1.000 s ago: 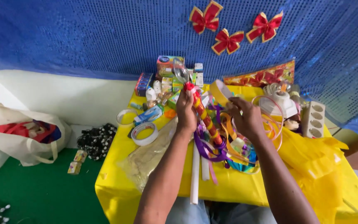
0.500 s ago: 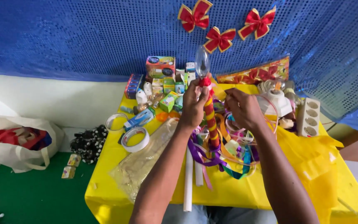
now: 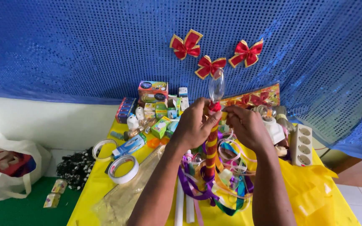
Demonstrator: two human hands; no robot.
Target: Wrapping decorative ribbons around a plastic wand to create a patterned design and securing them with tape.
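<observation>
Up front, head view only, everything seen from above the person's forearms.

Left hand: the left hand [image 3: 195, 125] is closed around the top of a red-and-yellow striped stick [image 3: 211, 146], fingers curled on it just below the bulb.
Right hand: the right hand [image 3: 248, 127] pinches the same spot from the other side, fingertips [image 3: 229, 112] at the red wrapping under the glass (whether they grip tape or the stick itself I cannot tell).
Bulb: a clear candle-shaped bulb [image 3: 216, 87] stands upright on the stick's upper end, raised above the table between both hands.
Stick: it runs tilted slightly, from the bulb down toward the person, over a loose heap of ribbons [image 3: 214, 188] in purple, teal, pink and yellow.
Table: a yellow-covered table [image 3: 93, 188] carries everything.
Left side of table: two tape rolls [image 3: 123, 168] lie flat, near a blue box [image 3: 129, 146] and a clear plastic bag [image 3: 126, 196].
Back of table: small boxes [image 3: 153, 92] and white bulbs are crowded together.
Right side of table: a white power strip [image 3: 301, 144] lies near the edge.
Wall: a blue sequined cloth [image 3: 63, 46] bears three red bows [image 3: 186, 44].
Floor: a white bag [image 3: 9, 167] sits on green flooring, well apart from the hands.
</observation>
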